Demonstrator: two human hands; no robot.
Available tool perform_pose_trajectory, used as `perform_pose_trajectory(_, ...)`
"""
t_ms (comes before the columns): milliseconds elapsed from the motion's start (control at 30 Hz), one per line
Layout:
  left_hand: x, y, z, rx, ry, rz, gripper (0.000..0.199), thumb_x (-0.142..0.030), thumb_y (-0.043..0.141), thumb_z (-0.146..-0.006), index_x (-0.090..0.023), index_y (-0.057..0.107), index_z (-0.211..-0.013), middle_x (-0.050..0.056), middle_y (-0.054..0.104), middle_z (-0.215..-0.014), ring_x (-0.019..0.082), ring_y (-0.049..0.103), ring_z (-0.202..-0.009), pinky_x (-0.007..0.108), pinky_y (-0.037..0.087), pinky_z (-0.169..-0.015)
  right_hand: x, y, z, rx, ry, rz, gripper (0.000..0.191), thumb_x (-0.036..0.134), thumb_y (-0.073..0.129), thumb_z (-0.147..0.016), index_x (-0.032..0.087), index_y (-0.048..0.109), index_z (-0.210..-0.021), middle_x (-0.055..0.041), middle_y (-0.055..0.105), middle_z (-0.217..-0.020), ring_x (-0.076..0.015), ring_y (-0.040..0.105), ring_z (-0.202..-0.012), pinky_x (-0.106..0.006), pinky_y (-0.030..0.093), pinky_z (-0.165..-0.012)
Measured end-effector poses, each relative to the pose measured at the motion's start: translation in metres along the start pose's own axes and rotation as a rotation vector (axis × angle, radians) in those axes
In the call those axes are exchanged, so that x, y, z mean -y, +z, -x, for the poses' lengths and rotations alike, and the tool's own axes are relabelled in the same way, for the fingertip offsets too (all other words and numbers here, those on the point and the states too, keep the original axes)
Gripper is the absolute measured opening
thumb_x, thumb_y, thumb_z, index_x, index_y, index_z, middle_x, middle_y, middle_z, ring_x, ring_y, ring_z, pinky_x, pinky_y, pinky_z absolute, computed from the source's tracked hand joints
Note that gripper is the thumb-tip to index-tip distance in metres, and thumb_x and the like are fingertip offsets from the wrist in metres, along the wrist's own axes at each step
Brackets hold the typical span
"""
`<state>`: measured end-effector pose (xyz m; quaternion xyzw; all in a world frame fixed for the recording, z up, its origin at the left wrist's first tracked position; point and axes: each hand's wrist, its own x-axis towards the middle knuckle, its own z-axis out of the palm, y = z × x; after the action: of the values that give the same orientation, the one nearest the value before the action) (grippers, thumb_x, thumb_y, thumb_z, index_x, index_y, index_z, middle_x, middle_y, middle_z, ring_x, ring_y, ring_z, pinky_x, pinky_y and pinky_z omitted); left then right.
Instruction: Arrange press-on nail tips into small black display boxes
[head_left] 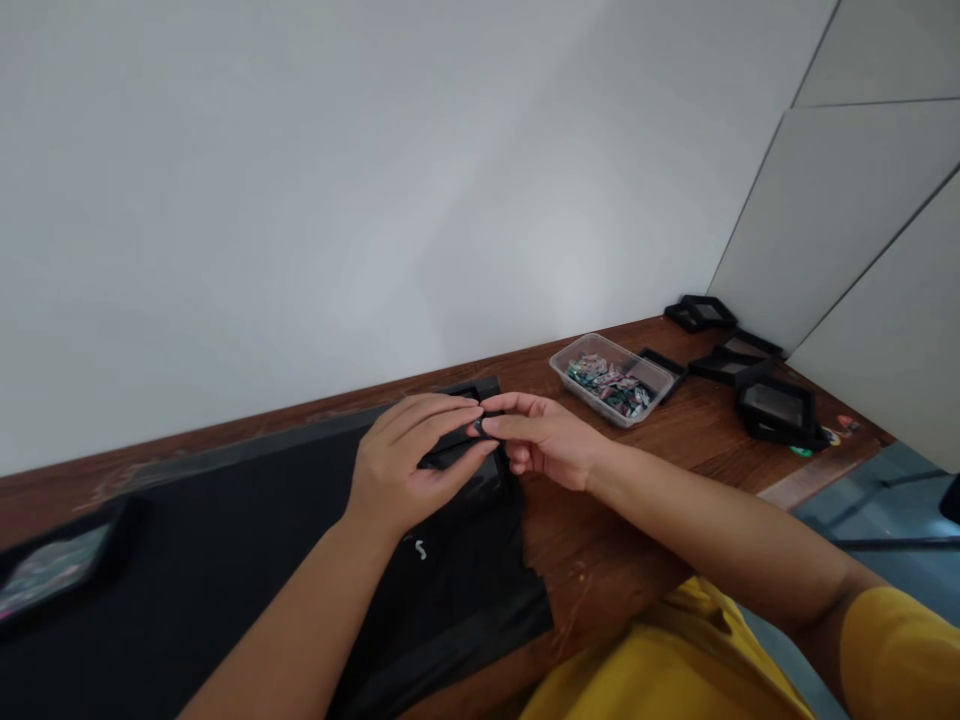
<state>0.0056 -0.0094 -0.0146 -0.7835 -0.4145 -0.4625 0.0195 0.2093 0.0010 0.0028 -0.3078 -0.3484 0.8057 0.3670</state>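
Observation:
My left hand [409,455] and my right hand [551,437] meet fingertip to fingertip above a black frame [480,480]. Between the thumb and index finger of the right hand is a small dark piece [478,426], too small to make out well. The left thumb and fingers close around the same piece from the other side. Under the hands, the frame is partly hidden; it rests at the right end of a black sheet [247,540]. A small white curled piece [421,549] lies on the sheet below the left hand.
A clear plastic tub [561,362] of small colourful pieces [611,385] stands on the wooden table [600,535]. Several black frames [780,405] lie at the right end. Another frame [112,550], with pale contents, is at far left. A white wall rises behind.

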Motion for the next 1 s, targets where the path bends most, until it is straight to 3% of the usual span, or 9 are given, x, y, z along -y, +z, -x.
perform_pose_trajectory(167,0.002,-0.003,0.000,-0.035,0.107,-0.004,0.014,-0.042,0.077,-0.098,-0.028,0.081,-0.099,0.005,0.086,-0.104,0.027,0.082,-0.097,0.047,0.069,-0.097,0.000,0.000,0.001,-0.010,-0.001,0.032,0.036,0.021,0.099,-0.077,0.023,0.073,-0.102,0.0070,0.080,-0.078,-0.0045,0.049,-0.047,-0.018,0.044,-0.047)
perform_pose_trajectory(333,0.002,-0.003,-0.001,-0.098,0.278,-0.030,0.007,-0.030,0.077,-0.102,-0.026,0.078,-0.107,0.005,0.085,-0.105,0.025,0.082,-0.094,0.041,0.070,-0.085,-0.001,-0.001,0.000,0.012,-0.026,0.033,0.054,0.029,0.109,-0.060,0.023,0.073,-0.100,0.0089,0.076,-0.071,-0.0045,0.049,-0.047,-0.018,0.045,-0.046)
perform_pose_trajectory(433,0.002,-0.005,-0.003,-0.103,0.340,-0.039,0.012,-0.025,0.078,-0.102,-0.025,0.077,-0.114,0.006,0.084,-0.107,0.024,0.082,-0.094,0.040,0.070,-0.084,-0.002,-0.002,-0.001,0.024,-0.043,0.038,0.057,0.034,0.110,-0.057,0.023,0.073,-0.099,0.0099,0.072,-0.067,-0.0053,0.050,-0.047,-0.019,0.045,-0.046)
perform_pose_trajectory(600,0.002,-0.010,-0.004,-0.061,0.380,-0.044,0.020,-0.026,0.079,-0.103,-0.026,0.075,-0.123,0.007,0.084,-0.113,0.025,0.083,-0.096,0.041,0.071,-0.085,-0.003,-0.003,-0.003,0.038,-0.062,0.069,0.053,0.040,0.109,-0.062,0.023,0.074,-0.099,0.0131,0.062,-0.057,-0.0059,0.049,-0.046,-0.020,0.044,-0.048)
perform_pose_trajectory(1000,0.003,-0.010,-0.003,-0.012,0.358,-0.042,0.016,-0.030,0.076,-0.106,-0.025,0.075,-0.122,0.008,0.083,-0.116,0.025,0.083,-0.099,0.041,0.071,-0.089,-0.001,-0.002,-0.002,0.017,-0.115,0.104,0.056,0.039,0.109,-0.055,0.023,0.073,-0.094,0.0134,0.060,-0.056,-0.0061,0.046,-0.048,-0.020,0.042,-0.049)
